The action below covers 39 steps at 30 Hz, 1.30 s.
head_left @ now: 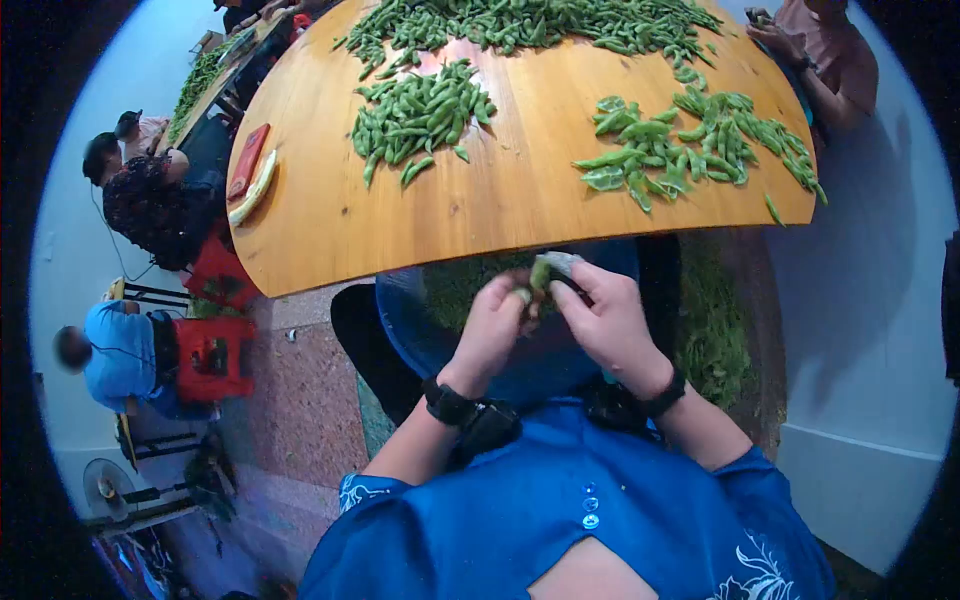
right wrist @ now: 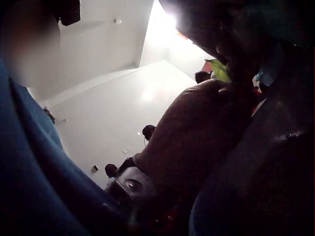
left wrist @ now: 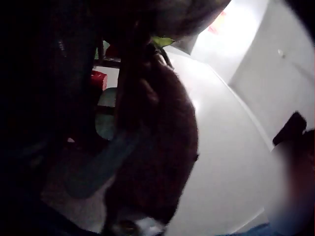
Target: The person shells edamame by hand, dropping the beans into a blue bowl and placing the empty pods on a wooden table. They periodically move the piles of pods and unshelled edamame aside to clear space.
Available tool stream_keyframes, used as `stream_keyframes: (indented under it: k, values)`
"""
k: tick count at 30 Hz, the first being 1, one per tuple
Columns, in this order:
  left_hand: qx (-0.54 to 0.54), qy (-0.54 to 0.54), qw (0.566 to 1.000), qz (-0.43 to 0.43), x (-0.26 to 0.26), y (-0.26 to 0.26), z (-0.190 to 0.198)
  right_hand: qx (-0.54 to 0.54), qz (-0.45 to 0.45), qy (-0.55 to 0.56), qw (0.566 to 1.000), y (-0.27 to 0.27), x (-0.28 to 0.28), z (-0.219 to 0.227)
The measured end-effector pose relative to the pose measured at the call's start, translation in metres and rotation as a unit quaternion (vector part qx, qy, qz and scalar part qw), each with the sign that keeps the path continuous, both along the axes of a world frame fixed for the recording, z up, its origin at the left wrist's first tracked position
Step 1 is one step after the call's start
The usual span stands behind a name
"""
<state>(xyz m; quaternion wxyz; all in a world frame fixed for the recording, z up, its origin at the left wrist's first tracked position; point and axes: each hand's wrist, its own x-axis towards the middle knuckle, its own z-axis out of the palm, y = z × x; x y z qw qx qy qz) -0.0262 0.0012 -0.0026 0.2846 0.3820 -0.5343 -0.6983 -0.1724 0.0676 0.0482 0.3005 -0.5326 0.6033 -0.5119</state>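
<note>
In the head view both hands meet over a blue tub [head_left: 402,335], just past the table's near edge. A green soybean pod [head_left: 541,272] is between them, pinched by the fingertips of my left hand [head_left: 497,318] and my right hand [head_left: 608,318]. A greyish-white covering [head_left: 562,262] wraps a fingertip of the right hand. The left wrist view is dark, with a bit of the green pod [left wrist: 162,42] showing past the hand. In the right wrist view, the pod [right wrist: 220,70] shows bright beside the shadowed fingers. Green bits lie inside the tub, partly hidden by the hands.
On the wooden table [head_left: 540,180] lie a small pile of pods [head_left: 420,118], scattered pods and opened shells [head_left: 670,150], and a large heap [head_left: 540,22] at the back. A red packet [head_left: 248,160] lies at the left edge. Another person's arm [head_left: 800,60] is at the right.
</note>
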Motion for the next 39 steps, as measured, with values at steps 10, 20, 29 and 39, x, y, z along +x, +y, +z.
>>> stream_keyframes:
  k: [10,20,29,39]
  values:
    - [-0.519,-0.313,0.796,0.009,0.034,-0.045,0.084,0.08,-0.154,0.285,0.943,0.079,-0.12,0.0]
    - [-0.555,-0.43,0.709,0.056,0.027,-0.14,0.076,0.061,-0.107,0.173,0.977,0.061,-0.089,-0.005]
    - [-0.164,-0.074,0.983,-0.036,-0.006,-0.03,0.081,0.14,0.061,-0.087,0.984,0.005,-0.042,0.039]
    - [-0.271,-0.086,0.958,-0.037,-0.009,0.003,0.059,0.226,0.126,-0.224,0.94,0.002,-0.032,0.024]
